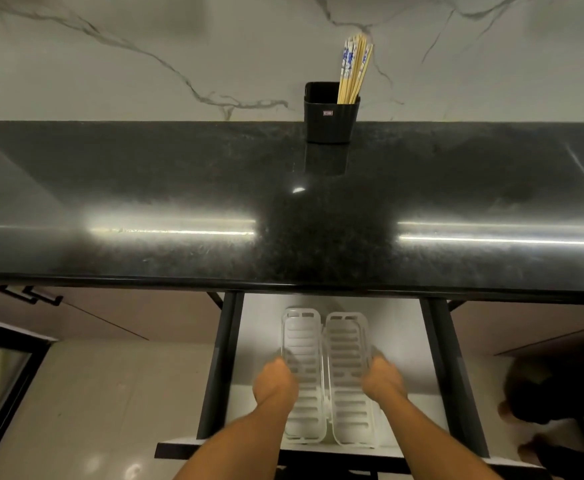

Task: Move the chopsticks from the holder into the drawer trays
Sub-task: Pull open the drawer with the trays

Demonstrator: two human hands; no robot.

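Two trays (325, 375) lengthwise in drawer (401, 334), left hand (275, 381) and right hand (382, 379) gripping outer edges; chopsticks (353, 69) upright in holder (330, 114).

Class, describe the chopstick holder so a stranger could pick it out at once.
Look along the dark counter to its back edge by the marble wall. The holder stands there: a black square cup, the only thing on it, with chopsticks leaning in its right corner.

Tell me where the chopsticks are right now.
In the head view the chopsticks stand in the right side of the black holder, at the back of the dark countertop against the marble wall.
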